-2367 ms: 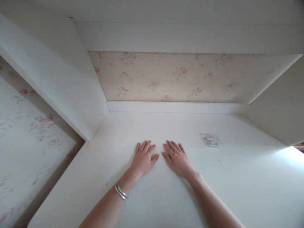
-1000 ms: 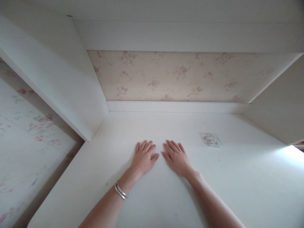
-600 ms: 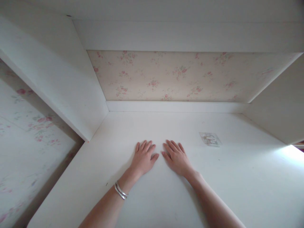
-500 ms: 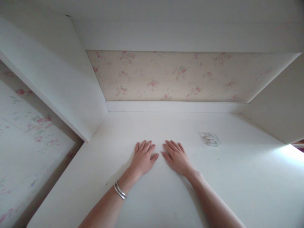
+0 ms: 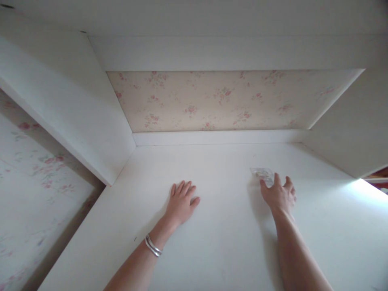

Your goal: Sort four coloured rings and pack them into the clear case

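My left hand (image 5: 182,204) lies flat on the white desktop (image 5: 218,250), palm down with fingers spread, and holds nothing. Silver bangles (image 5: 153,245) circle that wrist. To the right, my right hand (image 5: 279,194) hovers over the desktop with its thumb and fingers apart. Just beyond its thumb and index finger lies a small clear plastic packet or case (image 5: 261,173) with pale, shiny bits inside. What those bits are I cannot make out. The hand covers part of its near right side, and whether the fingers touch it I cannot tell.
White side panels stand at the left (image 5: 69,105) and right (image 5: 342,133), with a white board (image 5: 218,52) overhead. Floral wallpaper (image 5: 200,101) shows behind a low white ledge (image 5: 218,138). Bright light falls on the desktop's right edge.
My right hand has lifted off the desktop and moved right, to the clear packet, with its fingers spread. My left hand has stayed in place. The view has shifted slightly.
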Tool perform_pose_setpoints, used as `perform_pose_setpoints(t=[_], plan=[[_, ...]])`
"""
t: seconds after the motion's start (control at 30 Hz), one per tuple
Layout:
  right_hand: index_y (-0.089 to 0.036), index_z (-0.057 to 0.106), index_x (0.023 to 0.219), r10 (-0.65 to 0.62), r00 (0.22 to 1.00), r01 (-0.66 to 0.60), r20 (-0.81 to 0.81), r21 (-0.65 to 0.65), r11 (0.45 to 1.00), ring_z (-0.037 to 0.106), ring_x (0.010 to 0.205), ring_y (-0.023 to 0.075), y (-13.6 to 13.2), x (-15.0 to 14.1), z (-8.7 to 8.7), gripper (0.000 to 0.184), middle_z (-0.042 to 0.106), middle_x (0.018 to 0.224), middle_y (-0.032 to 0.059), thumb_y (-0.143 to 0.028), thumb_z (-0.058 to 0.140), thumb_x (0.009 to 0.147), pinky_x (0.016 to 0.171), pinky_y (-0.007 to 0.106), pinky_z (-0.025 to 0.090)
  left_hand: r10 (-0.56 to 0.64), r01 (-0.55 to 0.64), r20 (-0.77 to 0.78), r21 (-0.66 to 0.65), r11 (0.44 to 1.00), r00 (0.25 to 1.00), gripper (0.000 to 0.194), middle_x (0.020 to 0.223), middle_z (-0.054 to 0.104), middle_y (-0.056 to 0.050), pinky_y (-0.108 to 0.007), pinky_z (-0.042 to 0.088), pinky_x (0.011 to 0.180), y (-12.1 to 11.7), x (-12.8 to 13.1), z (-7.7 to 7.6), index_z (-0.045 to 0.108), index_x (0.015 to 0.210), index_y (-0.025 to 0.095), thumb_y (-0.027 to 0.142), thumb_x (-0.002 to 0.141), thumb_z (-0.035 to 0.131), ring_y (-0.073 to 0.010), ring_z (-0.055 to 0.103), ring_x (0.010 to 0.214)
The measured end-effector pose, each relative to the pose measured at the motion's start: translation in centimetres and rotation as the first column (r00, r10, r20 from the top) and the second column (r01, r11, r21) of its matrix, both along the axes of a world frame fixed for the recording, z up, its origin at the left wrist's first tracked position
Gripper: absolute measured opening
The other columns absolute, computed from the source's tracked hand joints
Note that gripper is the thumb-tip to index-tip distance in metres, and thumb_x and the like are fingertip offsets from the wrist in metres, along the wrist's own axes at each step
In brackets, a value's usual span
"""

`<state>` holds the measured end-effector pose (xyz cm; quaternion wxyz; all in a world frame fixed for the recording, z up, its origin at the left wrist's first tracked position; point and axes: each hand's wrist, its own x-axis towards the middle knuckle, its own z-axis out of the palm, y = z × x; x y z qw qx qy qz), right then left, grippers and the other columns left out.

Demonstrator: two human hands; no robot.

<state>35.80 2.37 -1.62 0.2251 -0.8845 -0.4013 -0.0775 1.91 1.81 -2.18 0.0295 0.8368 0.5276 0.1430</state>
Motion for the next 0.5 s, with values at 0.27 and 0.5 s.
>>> perform_pose_setpoints(t=[0.27,0.5], plan=[[-0.022,0.052,0.128,0.123,0.988,-0.129,-0.098,-0.059,0.99,0.054,0.105,0.0354,0.3,0.7,-0.2,0.064,0.048,0.128,0.0187,-0.064,0.034,0.082,0.08,0.048,0.043,-0.005,0.005,-0.002,-0.002,1.0,1.0,0.042,0.14,0.043,-0.004,-0.052,0.02,0.108,0.0,0.1,0.1,0.048,0.127,0.027,0.046,0.092,0.036,-0.027,0.031,0.132],[-0.025,0.063,0.103,0.351,0.915,-0.32,-0.198,0.169,0.932,0.063,0.088,0.0253,0.1,-3.6,1.0,0.042,0.066,0.104,0.0064,-0.057,0.052,0.078,0.077,0.039,0.049,0.0,0.0,0.061,0.009,1.0,0.998,0.047,0.142,0.038,-0.011,-0.051,0.019,0.11,0.1,0.1,0.0,0.047,0.129,0.023,0.046,0.088,0.043,-0.0269,0.031,0.132]])
